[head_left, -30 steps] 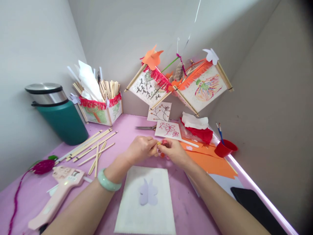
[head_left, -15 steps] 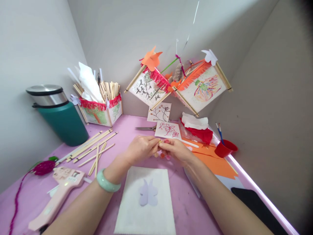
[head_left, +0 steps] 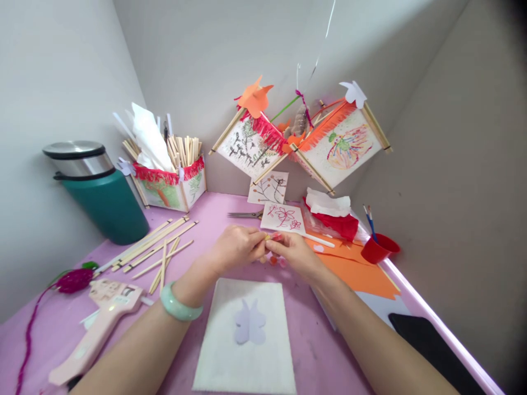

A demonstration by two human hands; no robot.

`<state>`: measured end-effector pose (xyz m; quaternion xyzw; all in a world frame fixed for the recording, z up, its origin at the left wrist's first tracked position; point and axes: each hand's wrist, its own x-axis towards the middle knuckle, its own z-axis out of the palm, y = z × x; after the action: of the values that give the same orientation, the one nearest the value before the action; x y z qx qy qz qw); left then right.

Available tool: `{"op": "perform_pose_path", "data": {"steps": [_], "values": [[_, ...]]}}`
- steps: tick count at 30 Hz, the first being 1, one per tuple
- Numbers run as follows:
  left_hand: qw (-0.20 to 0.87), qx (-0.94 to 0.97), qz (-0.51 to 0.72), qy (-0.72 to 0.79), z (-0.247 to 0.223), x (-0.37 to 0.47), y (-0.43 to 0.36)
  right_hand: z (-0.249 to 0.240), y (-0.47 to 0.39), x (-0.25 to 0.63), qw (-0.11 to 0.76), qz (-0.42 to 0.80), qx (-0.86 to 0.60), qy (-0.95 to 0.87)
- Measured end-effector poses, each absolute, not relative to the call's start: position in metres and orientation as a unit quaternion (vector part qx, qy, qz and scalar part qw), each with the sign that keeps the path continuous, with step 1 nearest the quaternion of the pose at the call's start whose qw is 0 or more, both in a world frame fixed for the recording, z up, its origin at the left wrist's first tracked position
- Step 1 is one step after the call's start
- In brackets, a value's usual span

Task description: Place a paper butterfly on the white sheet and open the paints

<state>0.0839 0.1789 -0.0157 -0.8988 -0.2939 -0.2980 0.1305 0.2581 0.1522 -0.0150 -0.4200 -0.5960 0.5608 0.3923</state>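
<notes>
My left hand and my right hand meet fingertip to fingertip above the table. Between their closed fingers is a small yellow piece, too small to name for sure. A small red-pink piece shows at the right fingers; I cannot tell whether it is held. Beneath the hands lie several small round pieces, among them an orange one and a pink one. Nearer to me, a lavender paper butterfly lies on a white rectangular sheet.
Left: teal tumbler, wooden sticks, pink glue gun, magenta yarn. Behind: decorated stick holder, scissors, drawn cards, hanging decorated panels. Right: orange paper, red cup, black flat object.
Both hands stay together in nearly the same place, with only a slight shift of the fingers around the yellow piece. The things on the table have not moved.
</notes>
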Motion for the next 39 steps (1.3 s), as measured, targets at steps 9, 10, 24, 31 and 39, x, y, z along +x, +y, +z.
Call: {"op": "perform_pose_path", "data": {"steps": [9,10,24,31,39], "values": [[0.189,-0.877,-0.317,-0.306,-0.018,0.086,0.177,-0.023,0.149,0.248,0.449,0.555,-0.413,-0.567],[0.188,-0.877,-0.316,-0.309,-0.018,0.086,0.177,-0.025,0.150,0.248,0.455,0.555,-0.402,-0.568],[0.121,-0.878,-0.208,-0.414,-0.027,0.062,0.201,-0.023,0.179,0.287,0.360,0.271,-0.601,-0.660],[0.060,-0.885,-0.102,-0.450,-0.048,0.057,0.208,-0.030,0.193,0.343,0.024,-0.047,-0.762,-0.645],[0.071,-0.870,-0.114,-0.474,-0.050,0.061,0.207,-0.030,0.190,0.346,-0.046,-0.051,-0.736,-0.674]]}}
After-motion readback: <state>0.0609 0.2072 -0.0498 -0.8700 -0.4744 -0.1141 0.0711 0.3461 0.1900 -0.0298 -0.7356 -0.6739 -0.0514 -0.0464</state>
